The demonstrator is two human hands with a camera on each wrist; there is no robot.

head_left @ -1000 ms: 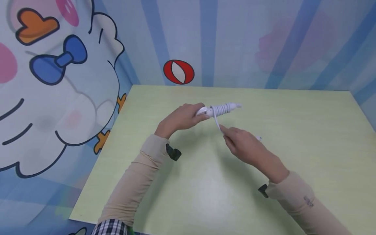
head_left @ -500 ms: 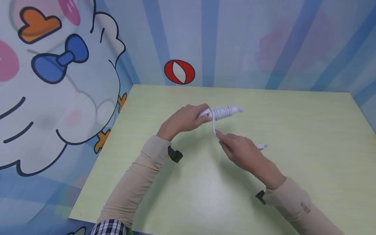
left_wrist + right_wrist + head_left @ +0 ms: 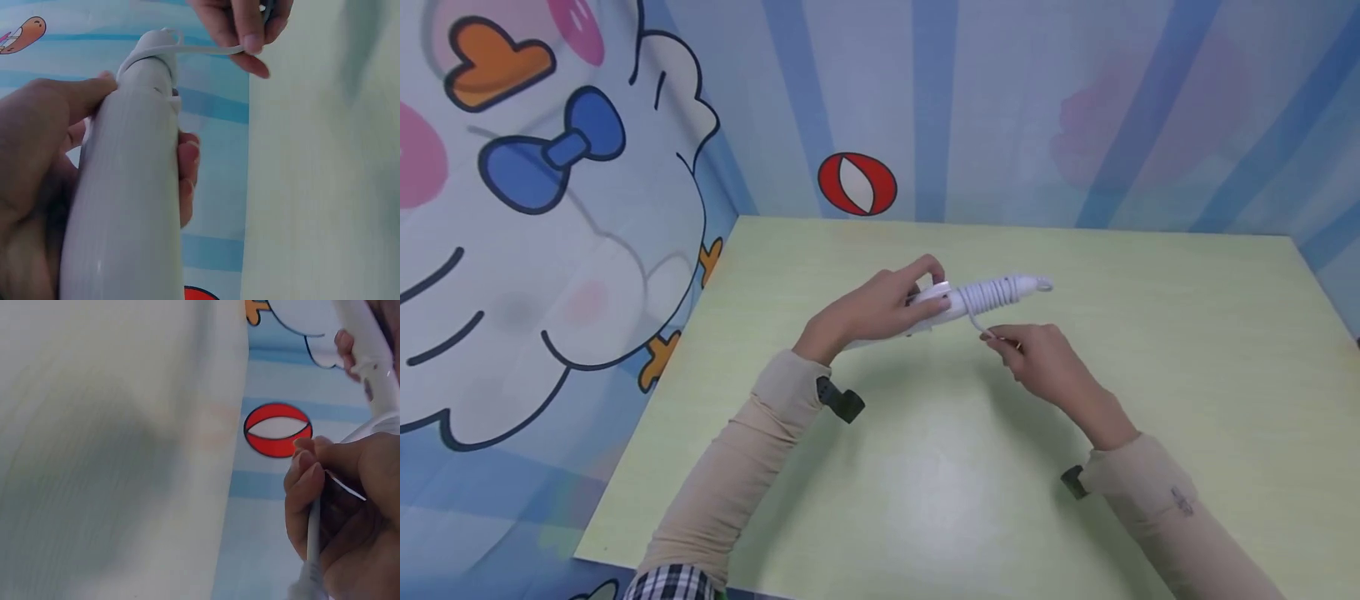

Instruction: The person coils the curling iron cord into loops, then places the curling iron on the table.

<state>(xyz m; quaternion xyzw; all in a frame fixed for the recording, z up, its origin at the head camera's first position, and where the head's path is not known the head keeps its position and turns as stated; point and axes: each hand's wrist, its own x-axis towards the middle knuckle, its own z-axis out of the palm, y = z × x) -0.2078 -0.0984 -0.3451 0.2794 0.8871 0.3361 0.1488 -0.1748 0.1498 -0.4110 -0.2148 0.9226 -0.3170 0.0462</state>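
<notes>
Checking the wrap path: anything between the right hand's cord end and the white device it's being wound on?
Nothing visible. The left hand grips the white device above the table; the right hand pinches the cord, which runs free to the coils.

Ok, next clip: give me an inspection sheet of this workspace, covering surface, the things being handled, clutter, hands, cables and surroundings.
Surface: pale green table, with shadows of the arms.
Things handled: white handheld appliance held above the table, its white cord coiled round the far end.
Clutter: nothing seen.
Hands: left hand grips the appliance body; right hand pinches the loose end of the cord close below the coil.
Cables: only the appliance's cord; a short free stretch runs from coil to right hand. The plug end is hidden in that hand in the head view.
Surroundings: blue striped walls, a cartoon duck with blue bow on the left wall, a red and white ball on the back wall.
</notes>
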